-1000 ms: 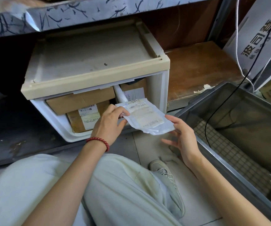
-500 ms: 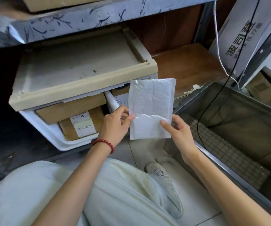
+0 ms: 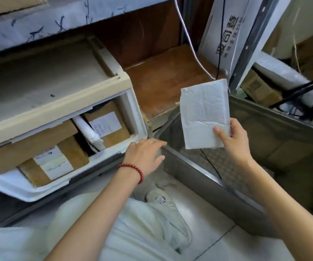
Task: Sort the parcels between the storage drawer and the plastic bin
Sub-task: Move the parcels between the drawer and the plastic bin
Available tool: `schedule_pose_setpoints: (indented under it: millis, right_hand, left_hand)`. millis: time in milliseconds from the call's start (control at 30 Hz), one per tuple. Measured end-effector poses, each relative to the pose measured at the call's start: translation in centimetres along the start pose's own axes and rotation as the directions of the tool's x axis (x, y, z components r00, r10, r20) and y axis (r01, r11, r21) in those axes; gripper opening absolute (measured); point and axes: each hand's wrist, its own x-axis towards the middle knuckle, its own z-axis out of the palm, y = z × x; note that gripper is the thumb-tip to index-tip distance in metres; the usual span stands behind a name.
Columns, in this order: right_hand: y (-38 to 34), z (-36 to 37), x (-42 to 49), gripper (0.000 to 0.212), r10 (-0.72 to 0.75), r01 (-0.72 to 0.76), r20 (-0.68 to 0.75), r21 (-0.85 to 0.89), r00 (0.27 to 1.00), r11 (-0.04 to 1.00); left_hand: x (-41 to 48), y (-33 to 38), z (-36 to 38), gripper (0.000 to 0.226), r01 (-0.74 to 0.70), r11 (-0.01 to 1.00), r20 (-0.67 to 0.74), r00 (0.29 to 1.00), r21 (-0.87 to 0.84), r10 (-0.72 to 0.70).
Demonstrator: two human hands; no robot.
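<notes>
The right hand (image 3: pixel 234 142) pinches the lower corner of a white padded parcel (image 3: pixel 204 113), held upright over the plastic bin (image 3: pixel 199 183). The left hand (image 3: pixel 144 153) hangs at the bin's near corner with fingers loosely spread, holding nothing. Left of the bin, the open storage drawer (image 3: pixel 138 117) holds labelled cardboard boxes (image 3: pixel 106 123).

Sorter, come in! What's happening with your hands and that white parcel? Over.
Right hand pinches white parcel, upright over corner of plastic bin. Left hand open beside storage drawer. Black cable dangles across bin.
</notes>
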Motion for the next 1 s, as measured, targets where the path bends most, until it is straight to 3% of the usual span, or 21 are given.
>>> schedule_pose_setpoints:
  millis: [133, 400, 500, 700, 833, 900, 1000]
  right_hand:
    - [3.1, -2.0, -0.8, 0.025, 0.097, -0.096, 0.027, -0.024, 0.995, 0.995]
    - [5.1, 0.8, -3.5, 0.038, 0.409, -0.416, 0.079, 0.225, 0.909, 0.881]
    - [4.8, 2.5, -3.8, 0.038, 0.414, -0.419, 0.072, 0.224, 0.907, 0.880]
    - [4.7, 7.0, -5.2, 0.023, 0.381, -0.400, 0.123, 0.237, 0.916, 0.885]
    - [4.4, 9.2, -5.1, 0.025, 0.394, -0.416, 0.133, 0.275, 0.909, 0.867]
    - [4.7, 9.1, -4.0, 0.032, 0.367, -0.377, 0.084, 0.213, 0.926, 0.902]
    - [5.6, 7.6, -1.4, 0.035, 0.267, -0.267, 0.019, -0.019, 0.963, 0.964]
  left_hand:
    - [0.9, 1.3, 1.6, 0.056, -0.006, 1.000, 0.137, 0.991, -0.006, 0.007]
    - [1.4, 1.1, 2.7, 0.062, -0.010, 0.987, 0.238, 0.971, 0.161, -0.029]
    - [1.1, 0.2, 3.1, 0.065, 0.002, 0.976, 0.256, 0.965, 0.219, -0.060]
    - [1.2, -2.1, 3.3, 0.060, 0.122, 0.973, 0.147, 0.977, 0.198, -0.152]
    - [0.9, -3.3, 3.7, 0.059, 0.186, 0.968, 0.104, 0.973, 0.170, -0.205]
    - [1.0, -3.7, 4.0, 0.058, 0.186, 0.970, 0.070, 0.977, 0.157, -0.199]
    - [1.1, -4.0, 4.4, 0.056, 0.171, 0.979, 0.010, 0.985, 0.109, -0.174]
